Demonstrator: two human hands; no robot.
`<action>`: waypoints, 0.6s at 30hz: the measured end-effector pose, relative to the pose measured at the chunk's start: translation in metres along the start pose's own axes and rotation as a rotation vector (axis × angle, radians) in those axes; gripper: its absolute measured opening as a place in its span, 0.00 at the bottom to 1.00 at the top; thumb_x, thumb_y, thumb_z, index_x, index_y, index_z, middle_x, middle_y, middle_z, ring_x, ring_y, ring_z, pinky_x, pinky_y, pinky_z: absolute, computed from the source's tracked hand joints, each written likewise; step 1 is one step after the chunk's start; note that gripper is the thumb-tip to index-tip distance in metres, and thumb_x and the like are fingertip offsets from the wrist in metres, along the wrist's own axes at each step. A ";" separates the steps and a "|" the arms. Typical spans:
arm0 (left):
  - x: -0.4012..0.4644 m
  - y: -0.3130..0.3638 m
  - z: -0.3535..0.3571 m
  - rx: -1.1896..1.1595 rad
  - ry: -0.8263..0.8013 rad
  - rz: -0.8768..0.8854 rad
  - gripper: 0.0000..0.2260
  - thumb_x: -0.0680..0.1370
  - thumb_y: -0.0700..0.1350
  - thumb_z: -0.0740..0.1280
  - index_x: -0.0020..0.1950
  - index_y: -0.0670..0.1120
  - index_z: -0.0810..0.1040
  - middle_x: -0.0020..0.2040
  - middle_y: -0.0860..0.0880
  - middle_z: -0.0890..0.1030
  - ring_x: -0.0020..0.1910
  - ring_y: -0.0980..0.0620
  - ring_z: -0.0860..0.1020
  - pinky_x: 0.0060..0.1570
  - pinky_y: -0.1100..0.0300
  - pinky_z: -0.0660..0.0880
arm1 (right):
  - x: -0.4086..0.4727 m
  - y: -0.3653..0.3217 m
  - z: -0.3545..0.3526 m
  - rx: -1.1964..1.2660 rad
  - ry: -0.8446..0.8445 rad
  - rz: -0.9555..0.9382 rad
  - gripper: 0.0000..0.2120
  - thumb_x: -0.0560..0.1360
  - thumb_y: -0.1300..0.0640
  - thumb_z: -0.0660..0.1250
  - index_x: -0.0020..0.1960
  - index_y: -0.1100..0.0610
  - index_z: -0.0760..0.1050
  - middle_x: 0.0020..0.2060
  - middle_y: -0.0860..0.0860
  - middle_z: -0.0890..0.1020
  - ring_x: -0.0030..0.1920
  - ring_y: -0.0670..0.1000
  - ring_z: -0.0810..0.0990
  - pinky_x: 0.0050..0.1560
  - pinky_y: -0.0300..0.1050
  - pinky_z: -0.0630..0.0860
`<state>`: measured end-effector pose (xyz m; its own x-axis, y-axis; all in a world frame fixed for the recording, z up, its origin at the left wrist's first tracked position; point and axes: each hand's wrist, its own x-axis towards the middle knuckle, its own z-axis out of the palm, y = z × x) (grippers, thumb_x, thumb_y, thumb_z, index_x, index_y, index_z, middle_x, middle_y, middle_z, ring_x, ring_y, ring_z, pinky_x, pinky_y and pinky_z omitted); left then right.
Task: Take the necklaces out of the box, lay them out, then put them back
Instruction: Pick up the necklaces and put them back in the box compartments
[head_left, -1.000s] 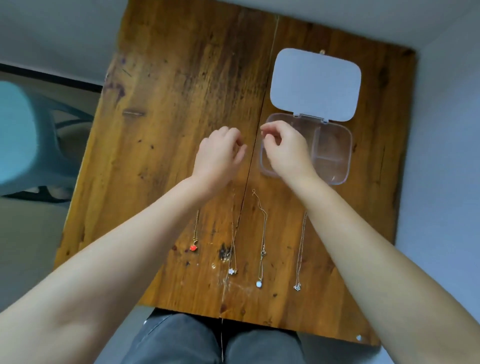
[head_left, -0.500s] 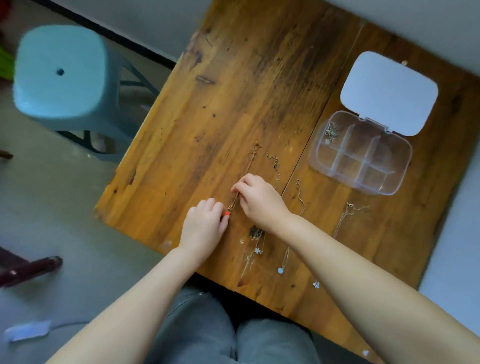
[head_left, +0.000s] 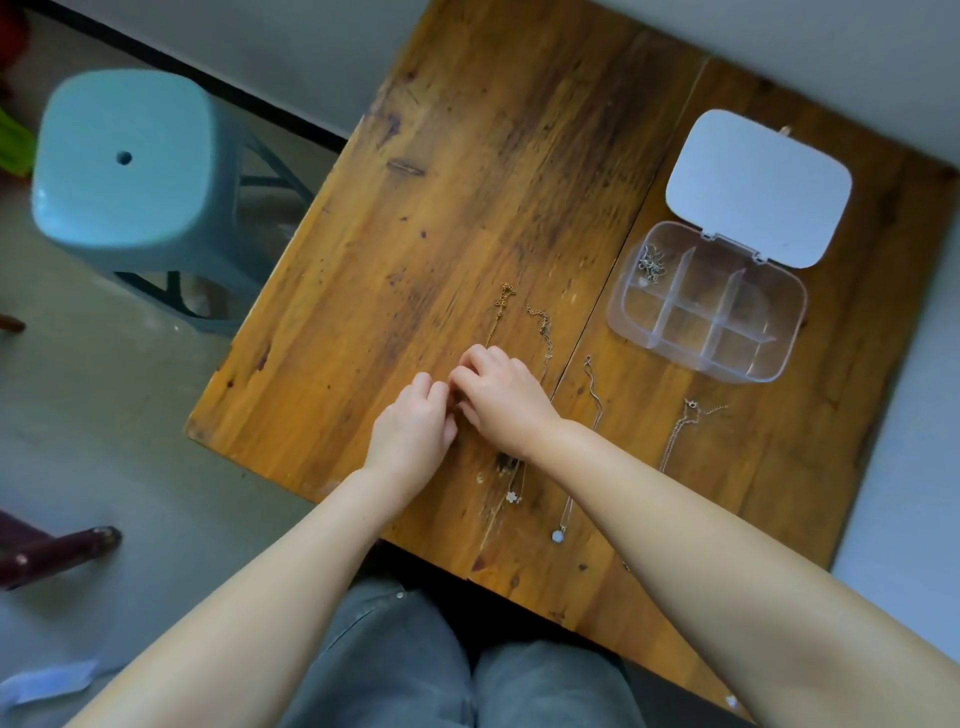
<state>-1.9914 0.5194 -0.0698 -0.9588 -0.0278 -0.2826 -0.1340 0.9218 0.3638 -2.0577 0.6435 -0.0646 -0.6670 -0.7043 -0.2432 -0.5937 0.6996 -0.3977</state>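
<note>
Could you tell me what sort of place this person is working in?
Probably a plain room at home, not a workshop or shop: a worn wooden table pushed against a pale wall, a light blue plastic stool on a bare grey floor, and a small clear compartment box of necklaces.

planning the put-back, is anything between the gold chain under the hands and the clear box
Nothing visible blocks it. The thin gold chain necklace has bare wooden table between it and the clear plastic compartment box, whose white lid is open.
</note>
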 end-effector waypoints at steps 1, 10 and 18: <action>0.000 -0.003 -0.001 -0.010 -0.001 0.029 0.05 0.76 0.41 0.65 0.51 0.42 0.75 0.44 0.46 0.73 0.38 0.52 0.72 0.34 0.59 0.75 | -0.001 0.000 0.001 -0.006 0.005 -0.009 0.11 0.77 0.59 0.61 0.58 0.59 0.73 0.58 0.57 0.73 0.56 0.58 0.70 0.51 0.51 0.68; 0.006 -0.008 -0.020 -0.279 0.137 0.056 0.02 0.76 0.36 0.65 0.47 0.42 0.75 0.42 0.49 0.75 0.40 0.53 0.74 0.40 0.72 0.67 | -0.013 -0.001 0.010 0.202 0.079 0.079 0.09 0.76 0.56 0.65 0.53 0.58 0.78 0.61 0.54 0.75 0.63 0.57 0.69 0.59 0.54 0.66; 0.070 0.026 -0.059 -0.442 0.310 0.027 0.06 0.76 0.35 0.63 0.47 0.42 0.79 0.43 0.48 0.77 0.40 0.55 0.73 0.42 0.75 0.66 | -0.037 0.051 -0.077 1.500 0.393 0.614 0.14 0.79 0.58 0.60 0.37 0.51 0.77 0.55 0.58 0.80 0.55 0.48 0.77 0.64 0.49 0.69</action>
<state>-2.0765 0.5189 -0.0278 -0.9834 -0.1808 -0.0172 -0.1367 0.6746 0.7254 -2.0983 0.7141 -0.0074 -0.8249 -0.1535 -0.5440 0.5564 -0.0509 -0.8293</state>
